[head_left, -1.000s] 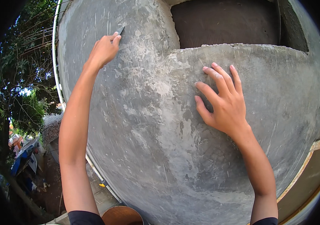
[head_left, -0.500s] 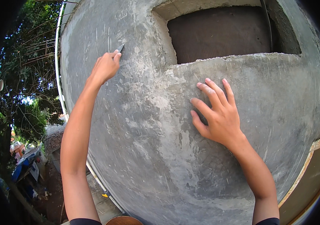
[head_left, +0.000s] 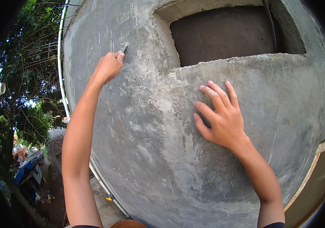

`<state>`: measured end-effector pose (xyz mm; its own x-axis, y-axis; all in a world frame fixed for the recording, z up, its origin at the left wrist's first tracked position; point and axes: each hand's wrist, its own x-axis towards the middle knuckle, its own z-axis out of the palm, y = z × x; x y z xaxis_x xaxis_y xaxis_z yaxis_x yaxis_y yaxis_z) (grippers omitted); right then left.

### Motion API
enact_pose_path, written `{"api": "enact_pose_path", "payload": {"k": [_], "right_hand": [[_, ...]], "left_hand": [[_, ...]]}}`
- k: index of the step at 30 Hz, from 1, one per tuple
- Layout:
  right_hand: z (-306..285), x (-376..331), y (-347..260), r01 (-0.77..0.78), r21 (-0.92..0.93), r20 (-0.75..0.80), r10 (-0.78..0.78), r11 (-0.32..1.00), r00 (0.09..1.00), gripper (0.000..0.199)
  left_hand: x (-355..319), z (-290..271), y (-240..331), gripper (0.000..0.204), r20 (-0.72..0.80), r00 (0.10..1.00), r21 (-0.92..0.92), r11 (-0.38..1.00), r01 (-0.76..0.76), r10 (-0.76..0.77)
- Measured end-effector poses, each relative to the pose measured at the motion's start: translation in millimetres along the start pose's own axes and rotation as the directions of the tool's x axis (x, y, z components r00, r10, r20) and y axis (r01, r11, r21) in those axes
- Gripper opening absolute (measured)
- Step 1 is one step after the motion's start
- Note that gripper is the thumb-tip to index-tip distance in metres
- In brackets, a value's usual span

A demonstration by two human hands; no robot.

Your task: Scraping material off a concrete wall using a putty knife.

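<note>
A grey cement wall [head_left: 139, 163] with pale, flaking patches and scratch marks fills the middle of the view. Up at the left, my left hand [head_left: 109, 67] is closed around a scraper. Only the scraper's small metal blade [head_left: 124, 49] shows beyond my fingers, its tip at the wall; the handle is hidden in my grip. My right hand [head_left: 223, 117] rests with spread fingers on the wall, just below the window opening, and holds nothing.
The window opening [head_left: 223, 36] at the upper right has rough edges and a dark brown panel behind it. A white pipe [head_left: 60, 49] runs along the wall's left edge, with trees beyond. A wooden-edged board [head_left: 314, 171] stands at the lower right.
My left hand and the scraper have shifted very slightly to the right. The right hand stays in place on the wall.
</note>
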<state>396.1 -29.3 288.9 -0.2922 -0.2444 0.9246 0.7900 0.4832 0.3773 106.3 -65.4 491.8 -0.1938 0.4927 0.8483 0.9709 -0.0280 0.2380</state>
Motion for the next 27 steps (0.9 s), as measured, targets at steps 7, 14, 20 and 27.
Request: {"api": "enact_pose_path", "payload": {"k": [7, 14, 20, 27], "right_hand": [[-0.3, 0.3, -4.0, 0.006, 0.042, -0.034, -0.005, 0.999, 0.999, 0.02], [-2.3, 3.3, -13.1, 0.023, 0.025, -0.009, -0.023, 0.999, 1.0, 0.02], [-1.3, -0.5, -5.3, -0.002, -0.005, 0.0, 0.002, 1.0, 1.0, 0.019], [1.3, 3.0, -13.0, -0.001, -0.003, -0.015, 0.001, 1.0, 1.0, 0.019]], "left_hand": [[29.2, 8.5, -31.8, 0.048, -0.124, 0.992, -0.027, 0.999, -0.039, 0.036], [17.9, 9.6, -24.8, 0.046, -0.051, 0.999, -0.089, 0.996, 0.006, -0.01], [28.9, 21.5, -20.6, 0.05, -0.177, 0.975, -0.006, 0.991, -0.136, 0.133], [37.7, 19.3, -25.1, 0.05, -0.214, 0.973, 0.012, 0.996, -0.084, 0.085]]}}
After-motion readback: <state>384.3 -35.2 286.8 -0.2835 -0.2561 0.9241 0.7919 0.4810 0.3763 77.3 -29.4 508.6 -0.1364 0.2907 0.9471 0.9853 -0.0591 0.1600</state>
